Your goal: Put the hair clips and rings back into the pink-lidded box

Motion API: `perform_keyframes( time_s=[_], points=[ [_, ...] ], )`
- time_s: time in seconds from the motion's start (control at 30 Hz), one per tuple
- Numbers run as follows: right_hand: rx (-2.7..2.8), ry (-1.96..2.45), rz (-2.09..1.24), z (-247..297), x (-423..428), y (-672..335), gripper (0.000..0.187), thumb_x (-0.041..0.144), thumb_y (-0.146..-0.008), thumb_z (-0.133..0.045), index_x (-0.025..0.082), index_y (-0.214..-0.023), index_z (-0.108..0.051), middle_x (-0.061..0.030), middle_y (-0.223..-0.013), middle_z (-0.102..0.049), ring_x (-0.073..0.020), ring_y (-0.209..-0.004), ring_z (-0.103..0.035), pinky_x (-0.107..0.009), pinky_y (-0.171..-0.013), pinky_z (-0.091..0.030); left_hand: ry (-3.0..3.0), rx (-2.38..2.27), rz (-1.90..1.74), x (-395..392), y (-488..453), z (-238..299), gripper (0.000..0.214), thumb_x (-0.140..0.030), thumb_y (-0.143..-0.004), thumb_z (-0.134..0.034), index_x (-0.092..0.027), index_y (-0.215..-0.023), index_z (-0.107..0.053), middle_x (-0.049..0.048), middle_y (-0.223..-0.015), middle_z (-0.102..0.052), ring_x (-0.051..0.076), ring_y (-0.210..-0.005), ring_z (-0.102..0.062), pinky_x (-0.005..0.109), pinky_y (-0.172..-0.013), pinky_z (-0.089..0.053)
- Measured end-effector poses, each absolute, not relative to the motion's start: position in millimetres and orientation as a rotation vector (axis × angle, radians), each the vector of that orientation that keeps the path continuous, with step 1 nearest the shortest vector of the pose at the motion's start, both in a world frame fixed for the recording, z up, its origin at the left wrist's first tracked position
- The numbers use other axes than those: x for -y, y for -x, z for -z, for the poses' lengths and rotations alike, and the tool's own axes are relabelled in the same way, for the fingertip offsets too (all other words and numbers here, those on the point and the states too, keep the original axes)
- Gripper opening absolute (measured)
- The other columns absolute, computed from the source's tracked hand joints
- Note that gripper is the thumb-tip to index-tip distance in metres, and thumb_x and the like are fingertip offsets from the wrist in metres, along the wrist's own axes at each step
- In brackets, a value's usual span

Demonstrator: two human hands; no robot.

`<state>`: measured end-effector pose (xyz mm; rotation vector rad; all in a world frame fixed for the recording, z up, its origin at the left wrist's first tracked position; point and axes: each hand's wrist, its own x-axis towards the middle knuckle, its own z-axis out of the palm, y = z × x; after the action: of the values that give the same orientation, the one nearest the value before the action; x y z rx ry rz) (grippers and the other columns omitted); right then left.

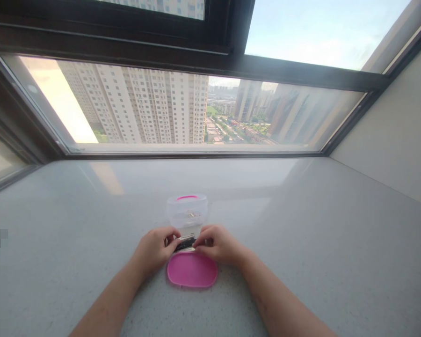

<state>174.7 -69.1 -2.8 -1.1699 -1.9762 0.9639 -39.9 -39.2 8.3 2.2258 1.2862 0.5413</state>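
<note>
My left hand (pixel 158 245) is closed, its thumb and fingers pinching the left end of a small black object (pixel 185 243) with pale, shiny edges. The fingers of my right hand (pixel 215 242) grip the same object's right end. Its exact kind is too small to make out, and both ends are partly hidden by fingertips. Just nearer to me lies a pink oval lid (pixel 192 270), flat on the surface below both hands. Beyond my fingers stands a clear plastic container (pixel 174 214) with a pink strip at its top; a few thin gold-coloured pieces (pixel 193 214) show inside.
A pale speckled counter (pixel 323 252) spreads around the hands as a wide window sill. At its far side runs a dark window frame (pixel 196 155), with tall buildings outside. A white wall (pixel 396 131) bounds the right side.
</note>
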Motion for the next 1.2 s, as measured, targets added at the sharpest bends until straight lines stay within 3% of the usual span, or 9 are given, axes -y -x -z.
perform_keyframes(
  time_s=[0.27,0.5,0.67,0.87,1.1,1.2],
  points=[
    [1.668,1.213,-1.075,8,63,-173,0.008,0.016,-0.072,-0.056,0.013,-0.068,-0.062,0.0025,-0.056,-0.052,-0.0072,-0.051,-0.041,-0.018,-0.048,-0.030,-2.129,-1.229,-0.583,38,39,-11,0.016,-0.031,-0.081,-0.049,-0.019,-0.080,-0.059,-0.0040,-0.057,-0.052,0.012,-0.053,-0.046,0.022,-0.051,-0.032],
    [1.243,0.967,-1.558,3,58,-178,0.014,0.027,-0.077,-0.056,0.014,-0.075,-0.052,-0.0024,-0.061,-0.066,-0.0061,-0.035,-0.048,-0.015,-0.033,-0.026,-2.074,-1.173,-0.688,42,35,-11,0.017,-0.031,-0.085,-0.045,-0.018,-0.084,-0.055,-0.0055,-0.058,-0.045,0.011,-0.054,-0.041,0.022,-0.052,-0.032],
    [1.029,0.770,-1.741,3,54,-183,0.019,0.027,-0.073,-0.065,0.012,-0.076,-0.053,-0.0071,-0.069,-0.069,-0.0109,-0.045,-0.061,-0.012,-0.032,-0.035,-1.986,-1.098,-0.794,47,30,-12,0.018,-0.031,-0.088,-0.042,-0.017,-0.083,-0.052,-0.0032,-0.065,-0.049,0.011,-0.059,-0.043,0.022,-0.055,-0.035],
    [0.972,0.571,-1.914,5,53,-188,0.017,0.017,-0.071,-0.069,0.011,-0.081,-0.057,-0.0085,-0.080,-0.070,-0.0131,-0.061,-0.068,-0.014,-0.046,-0.050,-1.856,-1.058,-0.798,50,26,-7,0.017,-0.032,-0.087,-0.045,-0.017,-0.085,-0.053,-0.0011,-0.068,-0.054,0.012,-0.060,-0.049,0.022,-0.056,-0.039],
    [0.955,0.440,-1.991,4,54,-189,0.014,0.011,-0.071,-0.067,0.012,-0.081,-0.056,-0.0072,-0.088,-0.066,-0.0148,-0.071,-0.068,-0.016,-0.053,-0.053,-1.755,-1.002,-0.975,46,25,-3,0.031,-0.027,-0.087,-0.047,-0.015,-0.115,-0.056,0.0032,-0.082,-0.056,0.011,-0.062,-0.051,0.024,-0.060,-0.044],
    [0.951,0.417,-1.995,1,55,-188,0.021,0.008,-0.069,-0.069,0.014,-0.083,-0.055,-0.0036,-0.087,-0.063,-0.0152,-0.074,-0.068,-0.016,-0.054,-0.052,-1.729,-0.953,-1.022,46,26,-5,0.027,-0.026,-0.087,-0.047,-0.014,-0.106,-0.062,0.0042,-0.084,-0.056,0.010,-0.060,-0.050,0.023,-0.057,-0.044]
  ],
)
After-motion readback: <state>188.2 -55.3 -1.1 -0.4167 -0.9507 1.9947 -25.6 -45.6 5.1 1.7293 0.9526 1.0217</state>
